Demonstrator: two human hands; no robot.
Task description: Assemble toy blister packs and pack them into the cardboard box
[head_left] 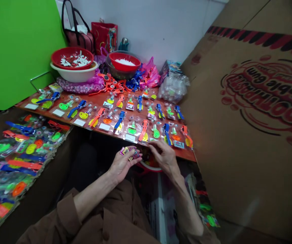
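My left hand (121, 164) is cupped palm up just below the table's front edge and holds a small stack of pink and yellow printed cards (130, 152). My right hand (164, 156) is beside it, fingers bent, fingertips near the cards and touching the edge of the table. Right in front of both hands lie rows of clear blister trays (135, 118) on the red-brown table (186, 154), each holding bright blue, orange, green and yellow plastic toy parts.
Two red bowls (72, 57) (125, 61) with white pieces stand at the back among bags of parts. A big cardboard box (249, 128) walls off the right. Filled packs (16, 159) pile on cardboard at the left. A green board (16, 44) leans behind.
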